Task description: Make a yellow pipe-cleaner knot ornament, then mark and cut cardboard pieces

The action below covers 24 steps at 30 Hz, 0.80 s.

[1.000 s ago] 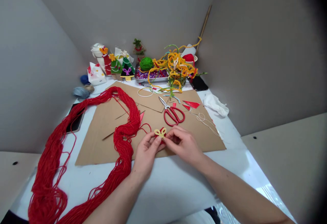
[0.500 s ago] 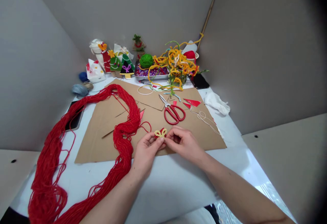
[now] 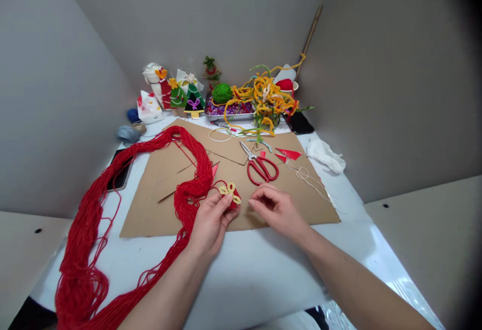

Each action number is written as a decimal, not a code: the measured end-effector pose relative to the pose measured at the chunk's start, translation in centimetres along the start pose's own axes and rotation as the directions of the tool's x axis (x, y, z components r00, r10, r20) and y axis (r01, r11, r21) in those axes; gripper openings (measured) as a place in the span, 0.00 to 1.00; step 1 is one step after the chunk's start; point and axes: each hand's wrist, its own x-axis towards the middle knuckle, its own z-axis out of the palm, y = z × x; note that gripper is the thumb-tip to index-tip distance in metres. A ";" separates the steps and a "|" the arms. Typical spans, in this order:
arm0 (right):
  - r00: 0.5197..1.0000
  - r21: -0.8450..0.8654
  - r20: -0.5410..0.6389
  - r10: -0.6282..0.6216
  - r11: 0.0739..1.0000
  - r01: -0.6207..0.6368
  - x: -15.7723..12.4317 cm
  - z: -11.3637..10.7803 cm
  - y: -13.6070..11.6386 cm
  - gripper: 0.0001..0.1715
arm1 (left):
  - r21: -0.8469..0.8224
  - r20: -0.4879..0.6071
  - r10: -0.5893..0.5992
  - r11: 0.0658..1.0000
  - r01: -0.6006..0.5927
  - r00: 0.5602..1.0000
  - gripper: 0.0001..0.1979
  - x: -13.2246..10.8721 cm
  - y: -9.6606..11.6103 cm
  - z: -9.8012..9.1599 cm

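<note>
A small red yarn-wrapped piece with a pale yellow looped bow (image 3: 231, 190) is pinched between the thumb and fingers of my left hand (image 3: 211, 219). One red strand runs from it toward the big skein of red yarn (image 3: 194, 151) on the left. Just to the right of the piece, apart from it, is my right hand (image 3: 276, 209), with thumb and forefinger pressed together. Whatever lies in that pinch, if anything, is too small to make out. Beyond my right hand, red-handled scissors (image 3: 261, 167) lie with their blades pointing away to the left.
Under my hands is a brown cardboard sheet (image 3: 301, 209) on a white table. Red triangular scraps (image 3: 289, 154) and white thread (image 3: 311, 182) lie on its right. Behind stand a bead tray (image 3: 233, 116), tangled orange yarn (image 3: 273, 94) and small felt trees (image 3: 194, 101). A crumpled tissue (image 3: 326, 154) sits right.
My hands have come apart: the right has let go of the piece and moved right. My left hand has tilted the piece, so its bow shows more fully. The view has shifted slightly.
</note>
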 end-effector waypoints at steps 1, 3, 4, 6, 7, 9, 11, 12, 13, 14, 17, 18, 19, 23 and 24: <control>1.000 0.006 0.013 -0.010 1.000 0.010 0.0 0.0 -0.1 0.09 | 0.011 -0.001 0.013 1.000 -0.013 1.000 0.08 0.0 -0.1 0.0; 0.999 0.020 0.037 -0.021 1.000 0.020 -0.1 0.1 -0.3 0.10 | 0.032 -0.002 0.039 0.999 -0.039 0.999 0.08 0.0 -0.4 0.1; 0.999 0.027 0.042 -0.023 0.999 0.022 -0.1 0.2 -0.3 0.10 | 0.041 -0.004 0.050 0.998 -0.050 0.999 0.08 0.0 -0.5 0.1; 0.999 0.039 0.039 -0.023 0.999 0.021 0.0 0.3 -0.2 0.10 | 0.053 -0.009 0.073 0.996 -0.073 0.997 0.08 0.0 -0.6 0.1; 0.999 0.044 0.032 -0.022 0.999 0.021 0.1 0.4 0.0 0.10 | 0.057 -0.011 0.086 0.995 -0.085 0.996 0.07 0.0 -0.7 0.0; 1.000 0.056 0.013 -0.013 0.998 0.012 0.3 0.5 0.3 0.11 | 0.066 -0.015 0.109 0.992 -0.108 0.994 0.07 0.1 -0.7 0.0; 1.000 0.068 0.002 0.002 0.998 -0.002 0.4 0.6 0.6 0.12 | 0.082 -0.014 0.121 0.989 -0.120 0.993 0.07 0.1 -0.8 0.0; 1.000 0.075 0.003 0.008 0.997 -0.008 0.5 0.7 0.8 0.12 | 0.091 -0.008 0.125 0.988 -0.124 0.992 0.08 0.2 -0.8 0.1; 1.000 0.081 0.007 0.012 0.997 -0.013 0.6 0.7 0.9 0.12 | 0.099 0.000 0.130 0.987 -0.129 0.992 0.08 0.2 -0.9 0.1; 1.000 0.086 0.010 0.014 0.996 -0.015 0.6 0.8 0.9 0.11 | 0.102 0.012 0.137 0.985 -0.137 0.991 0.08 0.2 -1.1 0.2; 1.000 0.109 0.009 0.008 0.994 -0.009 0.8 1.0 0.9 0.11 | 0.080 0.041 0.178 0.980 -0.181 0.983 0.08 0.0 -1.5 0.5; 1.000 0.119 0.001 0.000 0.993 0.000 0.8 1.1 0.9 0.11 | 0.070 0.042 0.194 0.978 -0.197 0.980 0.08 0.0 -1.6 0.6; 1.000 0.133 -0.007 -0.010 0.991 0.011 0.9 1.1 0.8 0.11 | 0.063 0.041 0.206 0.976 -0.209 0.978 0.08 -0.1 -1.6 0.6; 0.999 0.181 -0.018 -0.041 0.983 0.044 1.0 1.4 1.0 0.13 | 0.072 0.068 0.200 0.976 -0.204 0.978 0.09 -0.2 -1.5 0.6; 0.999 0.188 -0.016 -0.041 0.981 0.043 1.0 1.5 1.2 0.13 | 0.079 0.082 0.189 0.978 -0.195 0.979 0.09 -0.2 -1.4 0.5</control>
